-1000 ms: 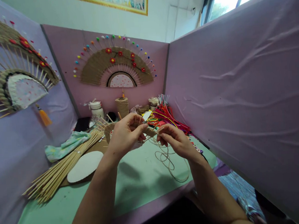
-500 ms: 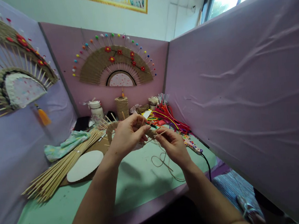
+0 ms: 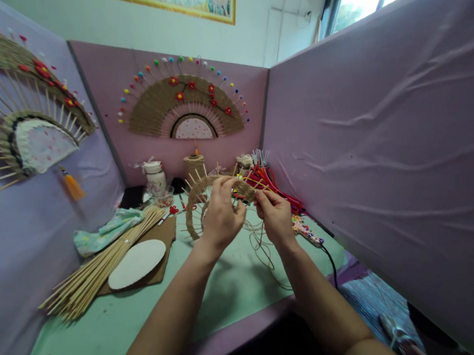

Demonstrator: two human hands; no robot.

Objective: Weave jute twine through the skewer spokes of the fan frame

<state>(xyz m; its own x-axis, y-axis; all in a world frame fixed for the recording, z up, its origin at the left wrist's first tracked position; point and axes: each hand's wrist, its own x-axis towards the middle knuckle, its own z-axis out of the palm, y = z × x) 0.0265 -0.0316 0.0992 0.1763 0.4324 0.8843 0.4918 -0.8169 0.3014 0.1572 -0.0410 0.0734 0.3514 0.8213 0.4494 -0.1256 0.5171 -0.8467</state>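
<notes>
A small woven fan (image 3: 190,207) of brown twine and thin wooden sticks is held up above the green table. My left hand (image 3: 224,214) is closed on it, fingers over the curved woven band and thumb on the near side. At the band's right end my right hand (image 3: 273,212) pinches the twine and the edge of the weave. Loose twine (image 3: 262,246) hangs below the right hand in loops down to the tabletop. The fan's lower middle is partly hidden behind my left hand.
Wooden sticks (image 3: 104,264) lie bundled on brown cardboard beside a white oval (image 3: 137,263). A twine spool (image 3: 195,170) and white jar (image 3: 155,177) stand at the back. A patterned glue gun (image 3: 307,232) with a black cord lies right. Finished fans (image 3: 149,110) hang on the partitions.
The fan has tilted and turned, showing more of its curved band and sticks. My left hand has shifted right along it, and my right hand has moved slightly, still pinching at the band's end.
</notes>
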